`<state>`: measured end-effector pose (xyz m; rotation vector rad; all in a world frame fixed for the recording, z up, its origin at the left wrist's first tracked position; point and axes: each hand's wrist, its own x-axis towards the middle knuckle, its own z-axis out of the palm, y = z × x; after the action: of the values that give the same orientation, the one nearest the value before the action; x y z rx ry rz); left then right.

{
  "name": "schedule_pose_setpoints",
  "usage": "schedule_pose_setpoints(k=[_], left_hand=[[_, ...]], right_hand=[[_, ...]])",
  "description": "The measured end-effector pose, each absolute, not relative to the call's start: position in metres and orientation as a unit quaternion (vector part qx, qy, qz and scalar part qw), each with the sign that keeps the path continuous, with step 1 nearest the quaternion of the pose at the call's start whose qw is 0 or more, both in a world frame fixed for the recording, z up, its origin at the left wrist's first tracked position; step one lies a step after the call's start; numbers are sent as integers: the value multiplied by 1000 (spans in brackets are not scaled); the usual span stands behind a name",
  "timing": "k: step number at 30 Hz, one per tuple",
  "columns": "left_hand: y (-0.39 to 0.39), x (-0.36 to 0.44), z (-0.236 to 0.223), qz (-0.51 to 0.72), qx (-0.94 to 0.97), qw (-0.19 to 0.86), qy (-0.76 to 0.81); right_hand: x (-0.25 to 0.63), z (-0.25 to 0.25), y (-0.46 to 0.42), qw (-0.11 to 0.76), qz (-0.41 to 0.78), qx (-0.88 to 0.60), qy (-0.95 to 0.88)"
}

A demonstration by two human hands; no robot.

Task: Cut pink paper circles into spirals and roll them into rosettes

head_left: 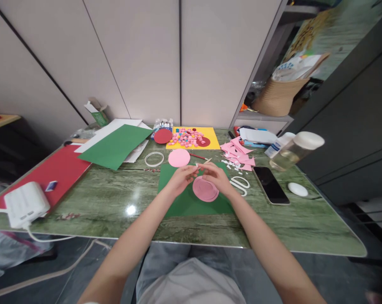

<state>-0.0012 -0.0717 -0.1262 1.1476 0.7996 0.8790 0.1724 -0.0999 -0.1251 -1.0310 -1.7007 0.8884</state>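
My left hand (183, 176) and my right hand (215, 176) meet over a dark green sheet (191, 202) on the table, fingertips pinched together on something small and pale. A thin wooden stick (207, 161) pokes up from my right hand's fingers. Just below the hands a pink paper disc (205, 189) lies on the green sheet. Another pink disc (179, 158) rests beyond the hands.
On the green marble table (115, 202) lie white scissors (240, 184), a phone (269, 184), pink paper scraps (238, 153), a yellow sheet with pink pieces (192, 138), a red disc (163, 136), a tape ring (154, 158), green (116, 145) and red (56, 169) sheets, a white box (25, 204), a jar (293, 152).
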Motion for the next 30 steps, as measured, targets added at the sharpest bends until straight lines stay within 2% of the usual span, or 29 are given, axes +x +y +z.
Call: schedule_pose_setpoints(k=[6,12,20,26,30], left_hand=[[-71,0,-127,403,471,703,348],[-70,1,-128,390,501,679,369],[-75,7,-124,379,602,585,390],[-86,9,-116,323,705,490,398],[-89,10,-109,298,707,492,411]], right_hand=[[171,-117,-105,430,285,-433,-740],[178,-121,-102,437,145,-547,-699],[177,-113,-103,462,192,-539,-677],[172,-100,-112,359,210,-568,-710],[173,-98,-114,321,156,-581,-731]])
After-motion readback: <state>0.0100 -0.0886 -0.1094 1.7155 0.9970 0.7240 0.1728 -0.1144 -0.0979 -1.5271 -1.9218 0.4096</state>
